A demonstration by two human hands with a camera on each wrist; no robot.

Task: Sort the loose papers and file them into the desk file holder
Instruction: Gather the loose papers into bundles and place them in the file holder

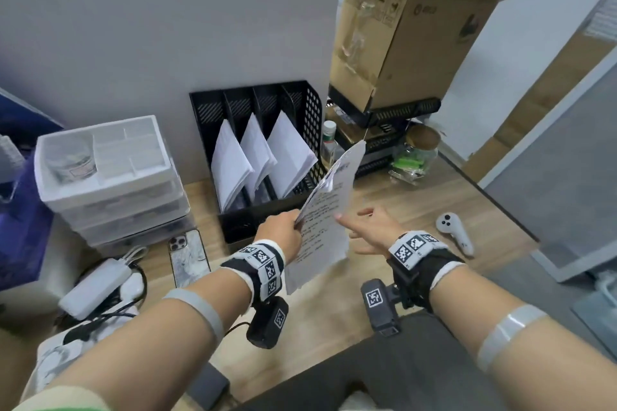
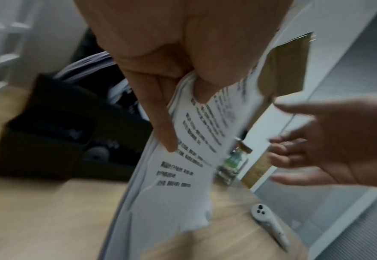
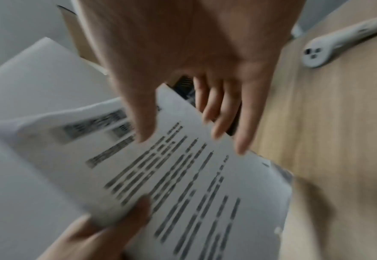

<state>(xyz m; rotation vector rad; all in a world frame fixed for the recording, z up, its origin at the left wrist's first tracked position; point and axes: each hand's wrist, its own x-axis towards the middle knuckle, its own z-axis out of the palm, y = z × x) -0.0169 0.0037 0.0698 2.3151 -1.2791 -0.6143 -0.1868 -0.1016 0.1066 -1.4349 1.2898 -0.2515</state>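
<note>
My left hand (image 1: 283,232) pinches a thin stack of printed papers (image 1: 325,227) by its left edge and holds it tilted above the desk. In the left wrist view the thumb and fingers of that left hand (image 2: 172,88) clamp the papers (image 2: 183,176). My right hand (image 1: 370,230) hovers open just right of the sheets, fingers spread, not gripping them. The right wrist view shows the right hand (image 3: 194,98) above the papers (image 3: 183,176). The black mesh file holder (image 1: 310,117) stands against the wall behind, with white paper bundles leaning in three of its slots.
A white drawer unit (image 1: 110,177) stands left of the holder. Two phones (image 1: 188,257) and a white charger (image 1: 96,287) lie at front left. A white controller (image 1: 455,233) lies at right, a glass jar (image 1: 415,157) and an open cardboard box (image 1: 417,27) behind.
</note>
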